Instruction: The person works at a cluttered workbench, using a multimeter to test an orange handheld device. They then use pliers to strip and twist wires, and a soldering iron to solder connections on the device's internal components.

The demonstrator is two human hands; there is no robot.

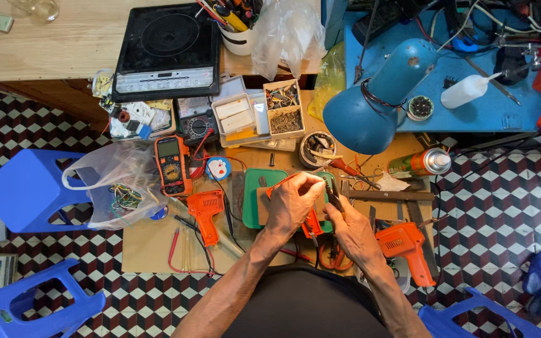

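Fingers of your left hand (292,203) curl down tight around a small brown board (263,206) with orange-red wiring on it, pinning it over the green mat (253,181), while your right hand (353,233) grips a slim dark tool (333,199) whose tip sits right at the board's edge, just under your left knuckles; what the tip touches is hidden by your fingers. Take the green mat as your landmark. Both hands meet over its right half. Just left of the mat lies an orange soldering gun (206,213), and farther left an orange multimeter (171,165) stands beside a clear plastic bag (117,184) with coloured wires inside. Right of the mat, near your right wrist, rests a second orange soldering gun (408,247). Above the mat sits a round tin (317,149) of small parts, and beyond it a partitioned box (283,107) of components. Up and to the right of the mat the blue desk lamp (374,103) leans over the bench, with a spray can (422,163) lying on its side below it. Well above the mat, a black induction cooker (167,50) rests on the wooden table (64,44). Far left of the mat stands a blue plastic stool (23,188) on the chequered floor
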